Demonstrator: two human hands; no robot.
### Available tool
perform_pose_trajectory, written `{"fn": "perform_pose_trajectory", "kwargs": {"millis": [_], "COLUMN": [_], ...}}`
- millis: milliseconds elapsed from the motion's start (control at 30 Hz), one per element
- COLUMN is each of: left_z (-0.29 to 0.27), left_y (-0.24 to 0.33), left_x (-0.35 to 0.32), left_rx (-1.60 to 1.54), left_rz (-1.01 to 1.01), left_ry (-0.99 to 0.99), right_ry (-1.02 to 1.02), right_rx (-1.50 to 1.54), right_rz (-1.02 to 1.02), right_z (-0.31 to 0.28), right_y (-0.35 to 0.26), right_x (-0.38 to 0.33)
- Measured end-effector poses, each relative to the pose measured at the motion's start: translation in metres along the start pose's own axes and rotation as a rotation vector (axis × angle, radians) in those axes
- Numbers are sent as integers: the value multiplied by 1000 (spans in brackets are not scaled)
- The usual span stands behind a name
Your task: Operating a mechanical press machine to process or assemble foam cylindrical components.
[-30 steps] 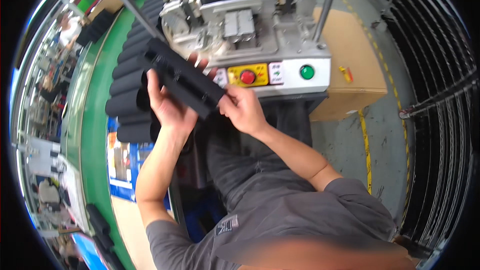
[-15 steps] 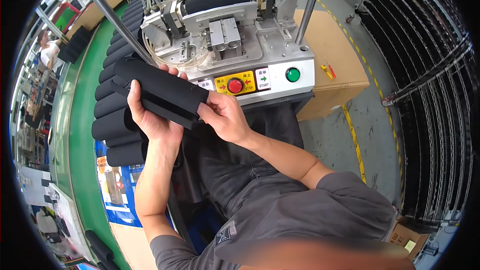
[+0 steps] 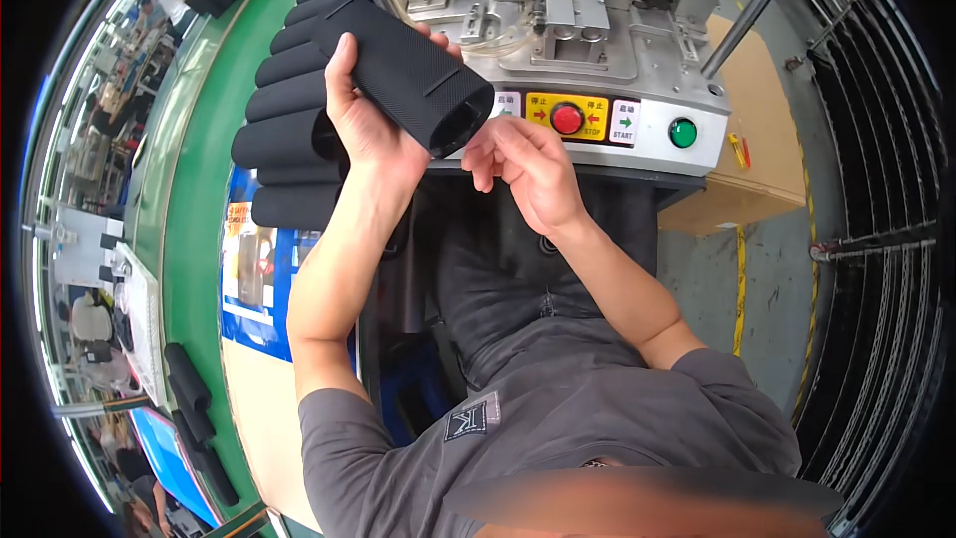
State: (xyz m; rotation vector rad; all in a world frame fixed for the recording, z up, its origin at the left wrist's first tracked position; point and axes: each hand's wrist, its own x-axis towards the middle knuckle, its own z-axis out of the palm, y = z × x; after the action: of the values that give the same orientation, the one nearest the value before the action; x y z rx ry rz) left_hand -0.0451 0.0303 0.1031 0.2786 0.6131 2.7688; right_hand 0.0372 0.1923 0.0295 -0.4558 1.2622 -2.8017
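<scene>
Honestly, the sketchy bit is how that black foam sleeve [image 3: 403, 75] is being held. The left hand [image 3: 363, 125] is wrapped around its middle, fingers closed on it, holding it up in the air just in front of the metal fixture machine [image 3: 573, 30], open end tilted down toward the person. The right hand [image 3: 528, 164] is right at that open end, fingers loosely curled and touching or almost touching the rim, not really gripping anything as far as I can tell.

What I'd worry about: the sleeve is soft, so a hard squeeze could crush the mouth out of round and make it awkward to fit onto anything. Also the right hand hovers just above the red stop button [image 3: 567, 119] and near the green button [image 3: 682, 133], so a careless knuckle could bump one. And the row of black foam tubes [image 3: 289, 139] stacked beside the left elbow looks easy to knock loose onto the green conveyor edge [image 3: 194, 199].
</scene>
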Motion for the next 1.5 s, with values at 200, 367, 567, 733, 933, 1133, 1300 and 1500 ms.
{"fn": "perform_pose_trajectory", "kwargs": {"millis": [200,367,567,733,933,1133,1300,1500], "left_z": [0,-3,-6,-10,-10,-6,-4,3], "left_y": [-8,-15,-13,-18,-19,-19,-22,-17], "left_x": [-1,-6,-2,-4,-7,-7,-12,-12], "left_rx": [5,9,20,-12,2,15,71,12], "left_rz": [-10,-3,48,81,69,108,152,116], "left_ry": [-83,-105,-115,-132,-140,-154,-152,-209], "right_ry": [51,133,175,149,131,99,118,67], "right_rx": [48,-24,6,83,157,238,94,222], "right_rz": [14,-58,-90,-75,-6,13,80,46], "right_z": [7,16,23,27,29,38,32,36], "right_y": [9,16,20,24,26,26,21,19], "right_x": [-1,2,-1,-6,-5,-14,-12,-15]}}
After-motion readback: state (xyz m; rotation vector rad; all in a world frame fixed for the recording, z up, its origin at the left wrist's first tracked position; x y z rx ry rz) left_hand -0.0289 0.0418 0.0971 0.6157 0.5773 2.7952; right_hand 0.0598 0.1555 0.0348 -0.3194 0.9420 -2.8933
